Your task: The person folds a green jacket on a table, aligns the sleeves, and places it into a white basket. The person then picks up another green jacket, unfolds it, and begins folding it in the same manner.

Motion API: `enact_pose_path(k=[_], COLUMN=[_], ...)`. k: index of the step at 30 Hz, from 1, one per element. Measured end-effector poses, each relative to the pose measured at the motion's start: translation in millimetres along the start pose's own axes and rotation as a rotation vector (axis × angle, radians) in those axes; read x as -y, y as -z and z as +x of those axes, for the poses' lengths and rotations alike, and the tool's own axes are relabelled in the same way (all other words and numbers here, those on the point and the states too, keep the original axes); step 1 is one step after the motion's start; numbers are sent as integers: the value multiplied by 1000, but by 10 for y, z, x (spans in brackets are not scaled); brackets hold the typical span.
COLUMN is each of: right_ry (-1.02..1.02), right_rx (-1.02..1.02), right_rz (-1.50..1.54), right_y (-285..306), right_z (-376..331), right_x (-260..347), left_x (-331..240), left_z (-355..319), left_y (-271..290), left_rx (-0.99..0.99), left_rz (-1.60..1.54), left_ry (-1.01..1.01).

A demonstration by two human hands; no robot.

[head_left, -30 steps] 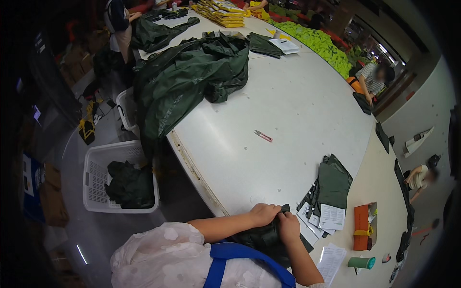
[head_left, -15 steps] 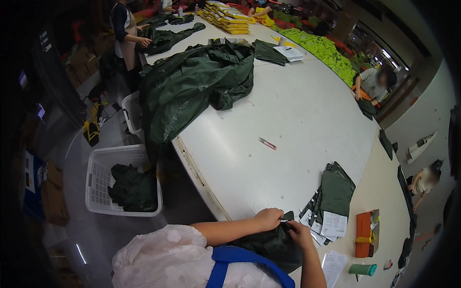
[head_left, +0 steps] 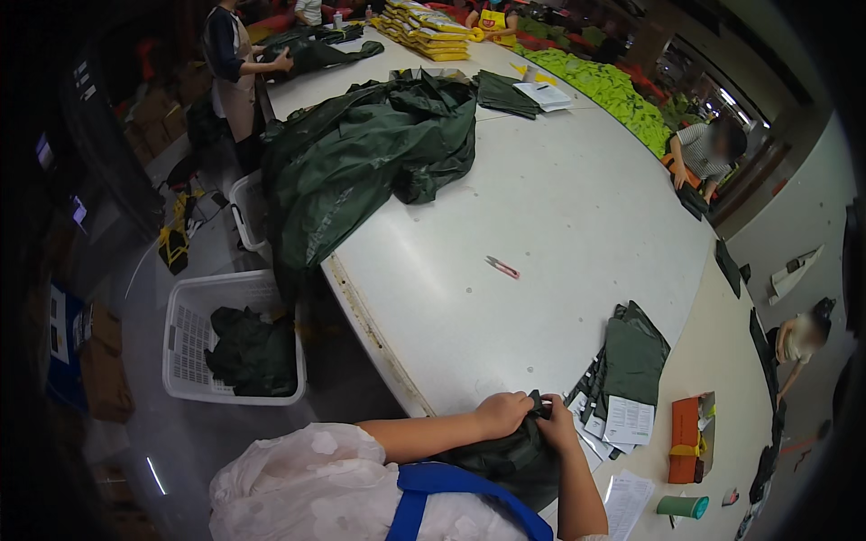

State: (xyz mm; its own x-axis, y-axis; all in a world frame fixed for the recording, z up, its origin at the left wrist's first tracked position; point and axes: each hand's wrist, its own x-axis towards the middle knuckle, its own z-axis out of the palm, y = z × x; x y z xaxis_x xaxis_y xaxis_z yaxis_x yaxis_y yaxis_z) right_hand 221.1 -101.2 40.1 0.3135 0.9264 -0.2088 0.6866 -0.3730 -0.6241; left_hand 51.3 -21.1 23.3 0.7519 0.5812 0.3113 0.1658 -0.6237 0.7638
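At the near edge of the white table (head_left: 433, 298), both my hands grip one dark green cloth piece (head_left: 510, 464) that hangs over the edge against me. My left hand (head_left: 505, 415) pinches its upper edge. Close beside it, my right hand (head_left: 558, 424) is closed on the same edge, where a narrow tip of cloth sticks up between the hands. What the fingertips hold exactly is partly hidden. To the right lies a stack of folded dark green pieces (head_left: 634, 356) with white printed sheets (head_left: 627, 421). Small thread snips (head_left: 503, 268) with reddish handles lie farther out.
A big heap of dark green cloth (head_left: 370, 153) covers the table's far left. A white basket (head_left: 180, 352) with green cloth stands on the floor at left. An orange box (head_left: 686, 442) and a green cylinder (head_left: 683, 507) sit at right. Several people work around the table.
My right hand has shifted slightly up and left, nearer my left hand, and the cloth tip between them has turned. At the far left, a person's hand has lifted with dark cloth.
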Motion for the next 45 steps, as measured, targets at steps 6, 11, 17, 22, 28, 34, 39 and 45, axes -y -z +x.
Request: enact_pose_path(k=[6,11,17,22,28,34,39,45], right_ry=[-38,-6,244,353,336,228,206,284], right_rx=[-327,-330,-470,-232,-369,-507,-477,-441], right_rz=[-210,-270,31,-434,-55,15,-131,-337], right_y=[-359,-410,-217,-562,-660,-646,-632,-702], right_z=[8,42,-364,-1009,-857,-793,-1049,-989], right_x=[-78,-4,261,940,607,411,575,630], left_x=[81,232,297,406,400,703,577,508], left_z=[-90,-136,-97,21,166,-15,-175,-88], left_y=[4,163,265,-14,31,102,72,-26], left_rx=[83,240,316,197,376,790,673,401], left_rz=[164,265,54,-43,29,-187,-766,-898], left_ry=[-64,220,490,460,398,817,988,1007])
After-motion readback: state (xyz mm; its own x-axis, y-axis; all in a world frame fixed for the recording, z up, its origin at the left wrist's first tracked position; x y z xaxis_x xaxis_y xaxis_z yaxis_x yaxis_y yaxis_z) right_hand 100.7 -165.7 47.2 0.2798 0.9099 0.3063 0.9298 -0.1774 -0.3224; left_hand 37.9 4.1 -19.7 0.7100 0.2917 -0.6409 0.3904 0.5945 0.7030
